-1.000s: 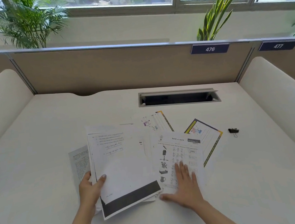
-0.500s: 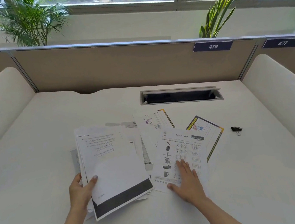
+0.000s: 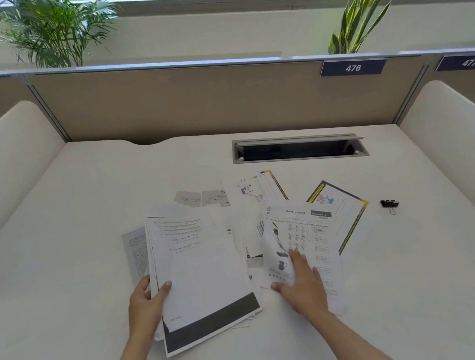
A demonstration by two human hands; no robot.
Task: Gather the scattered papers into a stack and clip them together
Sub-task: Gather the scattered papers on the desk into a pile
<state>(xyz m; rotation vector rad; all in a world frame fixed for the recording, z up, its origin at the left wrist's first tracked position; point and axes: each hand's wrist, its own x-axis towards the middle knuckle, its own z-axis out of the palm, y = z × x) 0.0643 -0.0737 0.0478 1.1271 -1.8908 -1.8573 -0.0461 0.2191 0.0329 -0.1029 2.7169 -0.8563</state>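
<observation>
My left hand (image 3: pixel 148 305) grips the lower left edge of a stack of papers (image 3: pixel 202 275), thumb on top; its top sheet has a black band along the bottom. My right hand (image 3: pixel 303 286) lies on a "Build-a-word" worksheet (image 3: pixel 311 239), whose left side is lifted and curled under the fingers. Loose sheets lie around: a yellow-edged flyer (image 3: pixel 343 206), a yellow-striped sheet (image 3: pixel 258 190), grey slips (image 3: pixel 199 197) and a text page (image 3: pixel 135 250) under the stack. A black binder clip (image 3: pixel 390 204) sits alone to the right.
The white desk (image 3: pixel 61 259) has a tan partition (image 3: pixel 192 102) at the back and padded side walls (image 3: pixel 462 136). An open cable slot (image 3: pixel 299 149) is set in the desk behind the papers. Plants (image 3: pixel 360 18) stand beyond the partition.
The left hand has drawn its stack slightly left and toward me. The right hand has curled up the worksheet's left side, which lay flat before.
</observation>
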